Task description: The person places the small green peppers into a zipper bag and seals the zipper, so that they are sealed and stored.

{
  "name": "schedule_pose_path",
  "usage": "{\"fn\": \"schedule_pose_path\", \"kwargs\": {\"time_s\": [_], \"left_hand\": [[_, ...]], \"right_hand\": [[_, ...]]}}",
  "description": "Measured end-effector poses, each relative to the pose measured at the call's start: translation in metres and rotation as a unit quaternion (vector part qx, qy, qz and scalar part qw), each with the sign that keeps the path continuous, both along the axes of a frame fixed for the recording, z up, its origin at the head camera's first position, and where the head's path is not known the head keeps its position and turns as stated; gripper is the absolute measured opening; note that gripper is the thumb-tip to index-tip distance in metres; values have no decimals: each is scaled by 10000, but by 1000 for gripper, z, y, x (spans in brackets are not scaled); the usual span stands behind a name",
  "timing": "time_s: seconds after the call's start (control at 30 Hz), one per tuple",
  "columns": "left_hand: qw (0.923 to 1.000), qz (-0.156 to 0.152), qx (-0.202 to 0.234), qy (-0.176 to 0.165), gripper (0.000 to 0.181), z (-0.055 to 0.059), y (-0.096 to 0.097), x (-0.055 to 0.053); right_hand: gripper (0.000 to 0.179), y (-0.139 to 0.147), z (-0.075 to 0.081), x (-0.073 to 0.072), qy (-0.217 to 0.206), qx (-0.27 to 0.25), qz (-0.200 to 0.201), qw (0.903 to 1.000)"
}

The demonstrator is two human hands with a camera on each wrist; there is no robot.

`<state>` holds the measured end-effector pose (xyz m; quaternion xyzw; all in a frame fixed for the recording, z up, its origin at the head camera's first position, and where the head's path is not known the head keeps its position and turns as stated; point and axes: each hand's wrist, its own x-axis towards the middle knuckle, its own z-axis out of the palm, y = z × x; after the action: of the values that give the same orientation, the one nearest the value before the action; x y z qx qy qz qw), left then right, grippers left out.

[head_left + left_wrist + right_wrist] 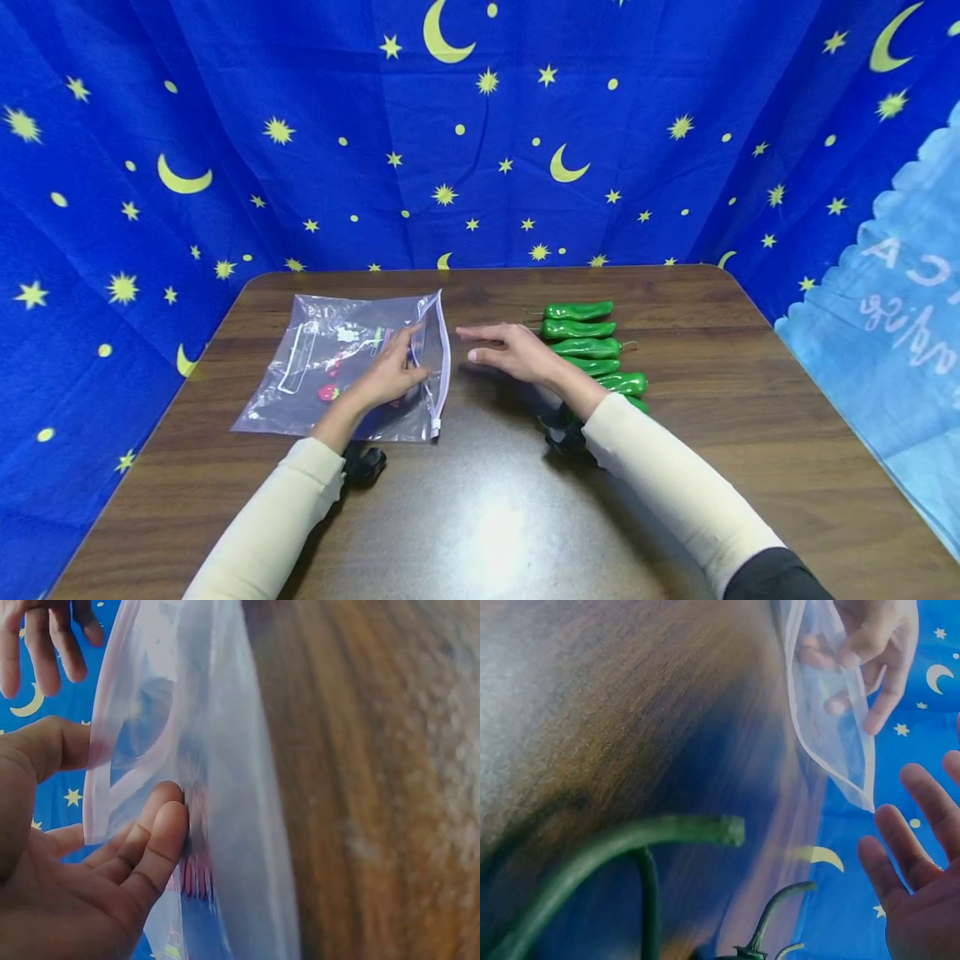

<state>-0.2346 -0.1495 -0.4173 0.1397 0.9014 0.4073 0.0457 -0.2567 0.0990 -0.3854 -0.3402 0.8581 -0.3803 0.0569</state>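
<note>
A clear zip bag (pixel 408 421) with a lilac zip edge and printed pictures lies on the left of the table, its mouth to the right. My left hand (pixel 390 375) holds the upper layer near the mouth, and some fingertips show through the plastic in the right wrist view. The mouth gapes in that view. My right hand (pixel 517 350) hovers right of the mouth, fingers extended and nothing in it. Several glossy green peppers (pixel 588 348) lie in a column beside it, partly hidden by the right forearm. Curved green stems (pixel 667 831) loom close in the right wrist view.
The brown wooden table (pixel 495 500) carries the bag and peppers. A blue curtain (pixel 510 117) with yellow moons and stars stands behind it and to the left. Light blue cloth (pixel 900 275) hangs at the right. A black wrist mount (pixel 365 465) is under the left wrist.
</note>
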Motion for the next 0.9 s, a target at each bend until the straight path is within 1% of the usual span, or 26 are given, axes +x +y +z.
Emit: {"fn": "schedule_pose_path", "kwargs": {"time_s": [0.13, 0.27, 0.33, 0.5, 0.63, 0.73, 0.9], "left_hand": [[9990, 81, 180, -410, 87, 0, 1, 1], [9980, 194, 167, -580, 90, -1, 2, 2], [9981, 195, 213, -551, 89, -3, 2, 2], [9974, 235, 509, -459, 87, -7, 0, 3], [9968, 328, 643, -346, 86, -6, -1, 4], [9965, 404, 699, -199, 85, -4, -1, 4], [9944, 594, 865, -108, 84, 3, 0, 5]], "right_hand": [[47, 5, 2, 4, -236, -221, 12, 9995], [47, 10, 5, 8, -449, -390, -41, 9982], [47, 12, 6, 9, -466, -427, -100, 9980], [47, 17, 7, 14, -356, -453, -324, 9978], [49, 23, 6, 18, -262, -417, -496, 9976], [50, 29, 6, 23, -195, -343, -631, 9972], [50, 37, 10, 33, -320, -325, -858, 9953]]}}
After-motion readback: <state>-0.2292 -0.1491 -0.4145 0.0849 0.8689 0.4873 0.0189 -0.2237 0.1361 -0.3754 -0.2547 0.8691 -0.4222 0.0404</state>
